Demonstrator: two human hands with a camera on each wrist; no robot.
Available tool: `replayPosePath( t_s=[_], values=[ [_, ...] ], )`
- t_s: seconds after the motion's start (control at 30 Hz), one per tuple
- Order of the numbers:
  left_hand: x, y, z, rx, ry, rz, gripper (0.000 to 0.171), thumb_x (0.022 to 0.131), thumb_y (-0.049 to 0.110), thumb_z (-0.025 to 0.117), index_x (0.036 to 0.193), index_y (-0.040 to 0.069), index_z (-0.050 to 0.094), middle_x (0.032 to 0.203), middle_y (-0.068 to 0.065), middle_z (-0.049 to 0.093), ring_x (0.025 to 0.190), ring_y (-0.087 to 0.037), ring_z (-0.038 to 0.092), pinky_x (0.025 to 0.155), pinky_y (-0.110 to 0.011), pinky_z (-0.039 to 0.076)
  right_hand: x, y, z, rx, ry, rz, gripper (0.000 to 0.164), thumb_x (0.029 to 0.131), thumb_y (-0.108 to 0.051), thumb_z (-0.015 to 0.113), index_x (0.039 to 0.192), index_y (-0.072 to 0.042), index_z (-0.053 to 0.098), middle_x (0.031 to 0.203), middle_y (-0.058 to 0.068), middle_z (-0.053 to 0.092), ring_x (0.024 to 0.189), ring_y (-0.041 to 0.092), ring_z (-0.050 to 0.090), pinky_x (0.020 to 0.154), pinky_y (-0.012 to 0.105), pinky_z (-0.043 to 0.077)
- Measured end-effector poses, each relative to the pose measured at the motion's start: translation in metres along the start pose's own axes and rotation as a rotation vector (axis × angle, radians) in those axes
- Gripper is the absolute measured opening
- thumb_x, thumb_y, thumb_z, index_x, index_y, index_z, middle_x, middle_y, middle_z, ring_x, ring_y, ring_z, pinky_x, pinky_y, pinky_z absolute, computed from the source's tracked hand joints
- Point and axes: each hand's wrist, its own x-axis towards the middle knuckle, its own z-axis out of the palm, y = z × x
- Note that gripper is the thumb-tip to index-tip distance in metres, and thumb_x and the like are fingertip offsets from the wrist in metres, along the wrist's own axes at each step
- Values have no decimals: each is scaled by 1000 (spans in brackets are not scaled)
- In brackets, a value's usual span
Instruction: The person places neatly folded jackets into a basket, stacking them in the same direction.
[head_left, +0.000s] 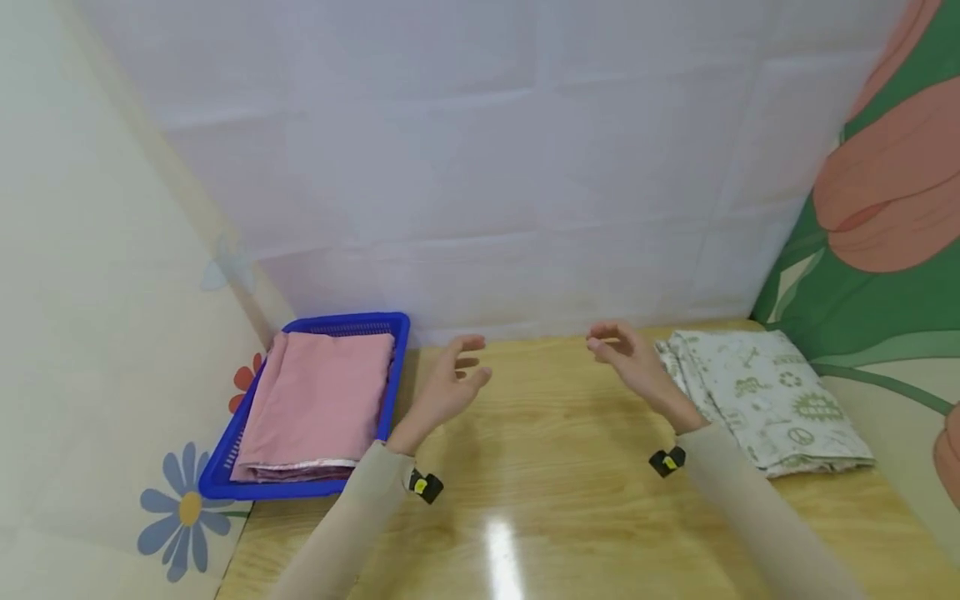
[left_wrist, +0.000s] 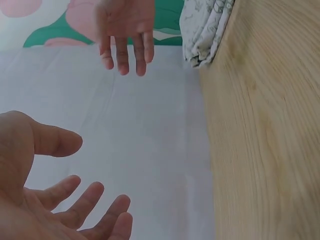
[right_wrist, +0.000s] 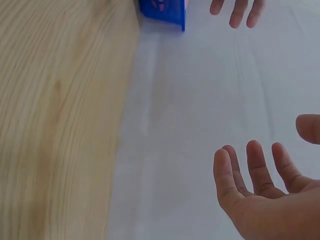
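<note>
Both hands hover over the wooden table, palms facing each other with a wide gap between them. My left hand [head_left: 450,385] has relaxed, slightly bent fingers and holds nothing; it is just right of a blue plastic basket [head_left: 400,358]. Inside that basket lies a folded pink cloth [head_left: 322,400]. My right hand [head_left: 630,360], also holding nothing, has its fingers loosely bent. Nearest to it is a folded white cloth with green print [head_left: 772,400], lying on the table at the right. In the left wrist view the white cloth [left_wrist: 202,30] shows beyond the right hand [left_wrist: 130,30].
The wooden table [head_left: 555,467] meets a white sheet-covered wall [head_left: 480,183] at the back. A pale wall with painted flowers [head_left: 187,508] stands close at the left, beside the basket. On the right is a wall with large painted tulips [head_left: 892,192].
</note>
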Motion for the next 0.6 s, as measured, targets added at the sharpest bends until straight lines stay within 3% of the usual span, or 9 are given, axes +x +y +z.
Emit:
replayPosePath(
  t_s=[0.17,0.37,0.43,0.6],
  values=[
    [7,4,17,-16,-13,5,52,103,13,69,152,11,52,155,-13,55,139,-43,56,115,-60,46,-7,5,-21,-39,18,16,48,112,-33,57,146,1,53,146,24,57,130,36,61,106,33,56],
    [15,13,47,-33,-51,21,53,102,17,70,152,12,52,156,-13,55,138,-42,57,116,-58,47,-19,16,-50,-44,68,-14,48,112,-29,57,145,6,52,143,27,57,110,-2,65,94,17,56],
    [16,16,60,-39,-72,28,53,103,17,69,153,13,52,156,-13,55,138,-42,57,115,-57,47,-25,20,-59,-51,93,-21,47,112,-28,57,144,7,51,142,26,57,106,-8,63,90,14,56],
    [21,26,88,-35,-142,33,56,105,21,68,157,16,48,158,-10,53,139,-36,57,116,-55,49,-37,28,-79,-80,150,-11,43,112,-31,56,143,0,52,133,3,60,109,-6,64,88,13,57]
  ],
)
